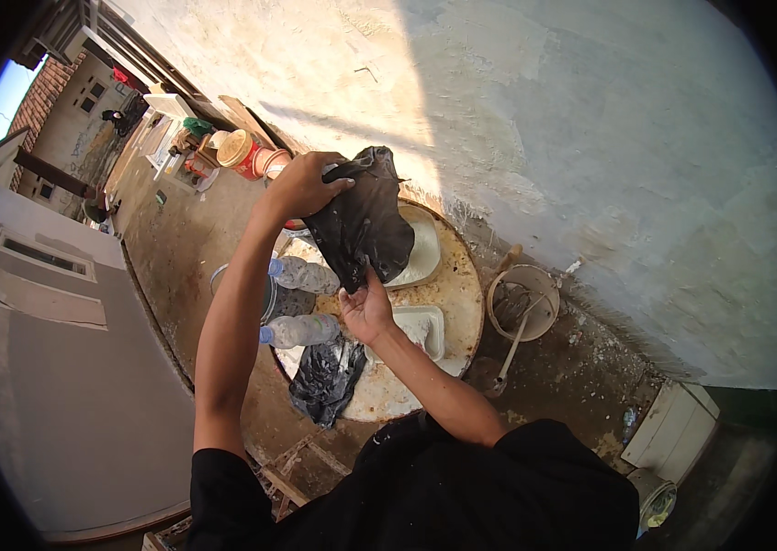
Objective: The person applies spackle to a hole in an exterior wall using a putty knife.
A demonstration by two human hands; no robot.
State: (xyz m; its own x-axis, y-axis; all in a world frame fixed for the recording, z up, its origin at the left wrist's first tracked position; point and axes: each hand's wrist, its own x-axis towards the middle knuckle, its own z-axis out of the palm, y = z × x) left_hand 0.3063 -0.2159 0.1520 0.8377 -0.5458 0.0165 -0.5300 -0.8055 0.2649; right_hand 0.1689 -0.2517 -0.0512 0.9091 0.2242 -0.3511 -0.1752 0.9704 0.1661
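Observation:
A crumpled black plastic bag, dusted with white specks, is held up over a round stained tabletop. My left hand grips its upper left edge, while my right hand pinches the lower edge. Behind the bag, a pale tray is partly covered. Another white tray, with white material in it, sits beside my right wrist. Two clear plastic bottles with blue caps, one farther and one nearer, lie left of my right hand. A second black plastic bag lies crumpled at the table's near edge.
Right of the table stands a bucket with long-handled tools in it. A rough plastered wall rises along the right. Red and white buckets stand beyond the table. White boards lean at lower right.

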